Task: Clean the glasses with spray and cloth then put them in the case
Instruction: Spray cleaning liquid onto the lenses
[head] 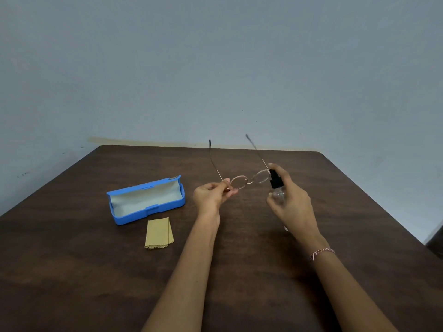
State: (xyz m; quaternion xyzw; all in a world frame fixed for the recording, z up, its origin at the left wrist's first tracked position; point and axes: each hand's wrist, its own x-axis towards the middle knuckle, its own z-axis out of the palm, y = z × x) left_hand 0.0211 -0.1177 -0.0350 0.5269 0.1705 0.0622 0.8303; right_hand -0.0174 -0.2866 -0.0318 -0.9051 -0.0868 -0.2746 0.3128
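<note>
Thin gold-rimmed glasses (249, 181) are held above the table with both temples unfolded and pointing away from me. My left hand (212, 196) pinches the rim of the left lens at its outer edge. My right hand (291, 200) grips a small clear spray bottle (278, 191) with a black nozzle, index finger on top of the nozzle, right beside the right lens. A blue glasses case (146, 200) lies open on the left, its pale lining showing. A folded tan cloth (158, 233) lies just in front of the case.
Everything sits on a dark brown wooden table (239, 271) against a pale blue wall. The table's far edge runs behind the glasses and its right edge slants down at the right. A red-and-white thread bracelet (321, 253) circles my right wrist.
</note>
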